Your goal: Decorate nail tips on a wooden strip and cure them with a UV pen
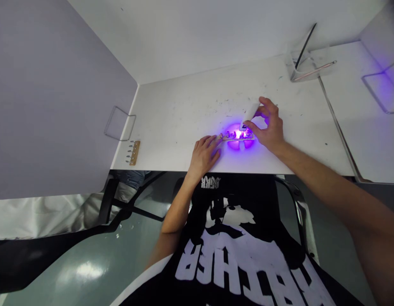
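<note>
My right hand (269, 127) grips a small white UV lamp (249, 115), tilted down so its violet light falls on a narrow strip with several small parts (235, 135) lying on the white table (184, 114). My left hand (204, 152) rests on the table at the strip's left end, fingers curled and touching it. The glow hides the detail of the parts under the lamp.
A second wooden strip with several metal pins (133, 152) lies near the table's left front corner, beside a wire bracket (119, 123) of the left partition. A clear stand with a dark rod (303, 59) sits at the back right. Another wire bracket (380, 91) is at far right.
</note>
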`<state>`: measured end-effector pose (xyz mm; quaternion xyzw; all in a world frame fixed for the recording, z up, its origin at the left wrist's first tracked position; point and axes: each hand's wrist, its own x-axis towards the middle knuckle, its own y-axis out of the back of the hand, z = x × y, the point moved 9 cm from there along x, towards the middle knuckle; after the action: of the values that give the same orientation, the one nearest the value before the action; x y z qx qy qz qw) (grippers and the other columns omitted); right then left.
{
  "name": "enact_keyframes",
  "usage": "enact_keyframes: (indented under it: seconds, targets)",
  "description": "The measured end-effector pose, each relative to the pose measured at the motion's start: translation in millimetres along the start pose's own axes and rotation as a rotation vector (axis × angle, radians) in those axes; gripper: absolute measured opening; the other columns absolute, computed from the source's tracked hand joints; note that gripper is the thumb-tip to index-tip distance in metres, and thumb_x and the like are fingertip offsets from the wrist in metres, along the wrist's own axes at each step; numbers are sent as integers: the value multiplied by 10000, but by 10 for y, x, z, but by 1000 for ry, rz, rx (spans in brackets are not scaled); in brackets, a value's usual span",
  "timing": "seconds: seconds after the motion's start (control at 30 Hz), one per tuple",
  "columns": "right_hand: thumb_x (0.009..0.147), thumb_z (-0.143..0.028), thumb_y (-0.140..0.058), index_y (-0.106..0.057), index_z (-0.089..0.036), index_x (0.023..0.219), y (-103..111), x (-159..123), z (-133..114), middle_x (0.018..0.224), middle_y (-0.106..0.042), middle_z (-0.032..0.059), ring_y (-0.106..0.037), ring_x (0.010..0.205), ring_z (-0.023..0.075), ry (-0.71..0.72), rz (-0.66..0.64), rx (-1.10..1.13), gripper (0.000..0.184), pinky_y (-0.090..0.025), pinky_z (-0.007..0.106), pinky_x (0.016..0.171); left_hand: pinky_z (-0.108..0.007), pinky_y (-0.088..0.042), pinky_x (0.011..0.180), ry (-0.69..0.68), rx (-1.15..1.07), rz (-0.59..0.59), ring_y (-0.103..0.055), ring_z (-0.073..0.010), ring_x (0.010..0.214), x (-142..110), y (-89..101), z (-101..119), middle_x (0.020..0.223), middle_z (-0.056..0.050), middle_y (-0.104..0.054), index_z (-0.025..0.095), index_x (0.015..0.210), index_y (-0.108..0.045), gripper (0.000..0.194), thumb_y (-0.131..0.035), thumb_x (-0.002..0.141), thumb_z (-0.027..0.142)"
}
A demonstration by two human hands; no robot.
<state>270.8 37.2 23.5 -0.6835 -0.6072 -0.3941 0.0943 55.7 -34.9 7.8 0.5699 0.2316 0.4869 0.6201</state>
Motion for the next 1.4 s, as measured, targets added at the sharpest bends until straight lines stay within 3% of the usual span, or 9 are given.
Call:
enact_keyframes:
  seconds: [0.63,1.03,1.4]
  targets:
    - [819,-626,-667,-346,-299,1462,-24,-3,-38,1184,-657,64,-675,939,195,32,-49,-20,789,-618,427,886,-459,-472,1100,4,-3,3,-491,-259,1343,4,13,7,1450,-46,-586,247,1425,-545,422,-490,1017,340]
    - [806,-650,-681,-374,-326,1451,1,10,16,1141,-656,49,-673,934,200,-13,-22,-2,785,-610,466,909,-460,-478,1092,0,-9,5,-492,-262,1339,2,4,0,1444,-46,-589,260,1424,-546,427,-511,1003,317]
    - [829,-668,-660,-381,-336,1460,30,21,-31,1140,-689,36,-681,949,199,-7,-2,0,765,-614,435,940,-441,-471,1102,-5,3,10,-488,-254,1336,-1,-1,-5,1443,-47,-588,239,1418,-549,418,-504,1011,323]
